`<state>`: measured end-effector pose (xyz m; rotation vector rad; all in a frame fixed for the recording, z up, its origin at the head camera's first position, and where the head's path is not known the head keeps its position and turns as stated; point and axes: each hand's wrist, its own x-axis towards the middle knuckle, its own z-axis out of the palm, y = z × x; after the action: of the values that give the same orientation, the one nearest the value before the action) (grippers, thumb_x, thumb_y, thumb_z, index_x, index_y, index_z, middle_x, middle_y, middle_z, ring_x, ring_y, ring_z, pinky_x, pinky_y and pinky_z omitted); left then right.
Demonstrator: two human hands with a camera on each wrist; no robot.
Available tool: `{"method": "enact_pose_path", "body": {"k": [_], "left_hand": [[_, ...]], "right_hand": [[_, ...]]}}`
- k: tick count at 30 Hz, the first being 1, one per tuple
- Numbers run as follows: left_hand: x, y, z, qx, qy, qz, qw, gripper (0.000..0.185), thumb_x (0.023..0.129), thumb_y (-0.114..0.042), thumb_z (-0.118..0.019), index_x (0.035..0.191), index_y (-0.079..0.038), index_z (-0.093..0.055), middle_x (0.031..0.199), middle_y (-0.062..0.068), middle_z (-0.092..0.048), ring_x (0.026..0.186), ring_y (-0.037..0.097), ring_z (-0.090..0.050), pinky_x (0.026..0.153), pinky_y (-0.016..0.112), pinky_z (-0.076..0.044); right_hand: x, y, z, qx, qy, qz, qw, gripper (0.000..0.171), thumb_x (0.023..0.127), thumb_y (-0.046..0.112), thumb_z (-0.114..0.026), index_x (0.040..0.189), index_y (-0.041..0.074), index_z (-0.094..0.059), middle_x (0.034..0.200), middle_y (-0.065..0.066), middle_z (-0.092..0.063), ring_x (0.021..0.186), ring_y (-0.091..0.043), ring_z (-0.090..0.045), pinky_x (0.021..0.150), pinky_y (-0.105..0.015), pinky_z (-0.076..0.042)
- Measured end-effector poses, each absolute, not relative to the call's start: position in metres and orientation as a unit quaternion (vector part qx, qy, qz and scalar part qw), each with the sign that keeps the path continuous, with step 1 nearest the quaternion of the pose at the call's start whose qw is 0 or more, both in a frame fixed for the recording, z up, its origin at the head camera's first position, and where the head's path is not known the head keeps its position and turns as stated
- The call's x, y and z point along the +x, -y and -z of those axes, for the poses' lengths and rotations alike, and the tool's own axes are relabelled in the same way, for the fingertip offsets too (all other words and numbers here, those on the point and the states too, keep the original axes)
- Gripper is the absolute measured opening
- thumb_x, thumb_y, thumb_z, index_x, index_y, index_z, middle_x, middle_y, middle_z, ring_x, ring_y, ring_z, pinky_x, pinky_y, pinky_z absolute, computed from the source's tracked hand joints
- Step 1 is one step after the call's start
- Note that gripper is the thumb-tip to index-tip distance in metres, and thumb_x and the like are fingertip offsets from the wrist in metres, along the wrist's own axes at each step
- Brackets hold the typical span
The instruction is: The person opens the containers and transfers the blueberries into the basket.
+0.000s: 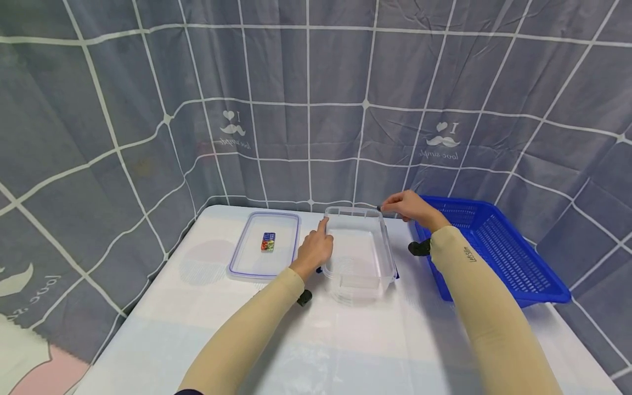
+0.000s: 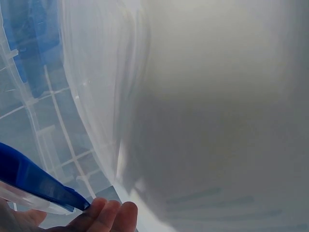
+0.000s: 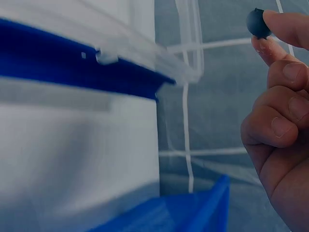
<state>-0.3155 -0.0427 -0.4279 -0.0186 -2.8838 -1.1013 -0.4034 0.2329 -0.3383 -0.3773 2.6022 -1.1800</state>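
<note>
A clear plastic food container with blue side latches stands lidless on the table. My left hand holds its left side, the index finger along the rim. In the left wrist view the fingertips lie by a blue latch; the thumb's place is unclear. Over the container's far right corner, my right hand pinches a small dark round berry, seemingly a blueberry, between thumb and index finger. The other fingers are curled in. Left of the container lies its clear lid with a blue seal.
A blue plastic basket with slotted walls stands at the right, under my right forearm. The lid bears a small label with a colourful print. A grey curtain with white lines hangs behind the white table.
</note>
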Motion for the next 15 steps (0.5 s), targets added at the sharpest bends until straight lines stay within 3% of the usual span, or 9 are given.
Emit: {"method": "enact_pose_path", "body": {"k": [3,6,9,10,15], "left_hand": [[-0.316,0.043,0.428,-0.007,0.933,0.359,0.029,0.055,0.106,-0.031,-0.031,0.161,-0.026,-0.025,0.133,0.019,-0.058,0.112,0.038,-0.061,0.081,0.053,-0.05],[-0.316,0.044,0.427,-0.009,0.932,0.36,0.03,0.055,0.106,-0.031,-0.031,0.161,-0.026,-0.025,0.133,0.019,-0.058,0.113,0.037,-0.061,0.081,0.053,-0.05],[-0.316,0.044,0.428,-0.01,0.932,0.36,0.029,0.056,0.106,-0.032,-0.031,0.161,-0.026,-0.025,0.134,0.019,-0.058,0.114,0.038,-0.06,0.082,0.053,-0.05],[-0.316,0.044,0.428,-0.01,0.932,0.361,0.029,0.056,0.106,-0.032,-0.031,0.161,-0.026,-0.025,0.134,0.02,-0.058,0.115,0.038,-0.06,0.082,0.053,-0.05],[-0.316,0.045,0.429,-0.009,0.933,0.359,0.027,0.056,0.106,-0.032,-0.031,0.161,-0.027,-0.025,0.134,0.02,-0.058,0.115,0.038,-0.06,0.081,0.053,-0.05]], "right_hand": [[-0.4,-0.244,0.332,-0.132,-0.9,0.397,0.124,0.043,0.097,0.033,-0.067,0.131,0.005,-0.066,0.103,0.0,-0.064,0.048,-0.011,-0.032,0.054,-0.032,-0.038],[-0.396,-0.256,0.328,-0.125,-0.904,0.392,0.12,0.043,0.097,0.034,-0.067,0.129,0.005,-0.067,0.079,0.006,-0.059,0.048,-0.011,-0.032,0.055,-0.032,-0.038],[-0.39,-0.269,0.325,-0.12,-0.907,0.387,0.119,0.045,0.098,0.034,-0.066,0.129,0.002,-0.066,0.057,0.009,-0.04,0.049,-0.012,-0.032,0.057,-0.033,-0.039],[-0.388,-0.274,0.325,-0.118,-0.907,0.385,0.12,0.046,0.098,0.034,-0.066,0.13,0.001,-0.065,0.053,0.009,-0.034,0.049,-0.012,-0.032,0.058,-0.033,-0.039],[-0.381,-0.3,0.326,-0.105,-0.911,0.379,0.127,0.049,0.099,0.034,-0.064,0.133,-0.001,-0.062,0.053,0.009,-0.03,0.048,-0.011,-0.031,0.061,-0.032,-0.04]]}}
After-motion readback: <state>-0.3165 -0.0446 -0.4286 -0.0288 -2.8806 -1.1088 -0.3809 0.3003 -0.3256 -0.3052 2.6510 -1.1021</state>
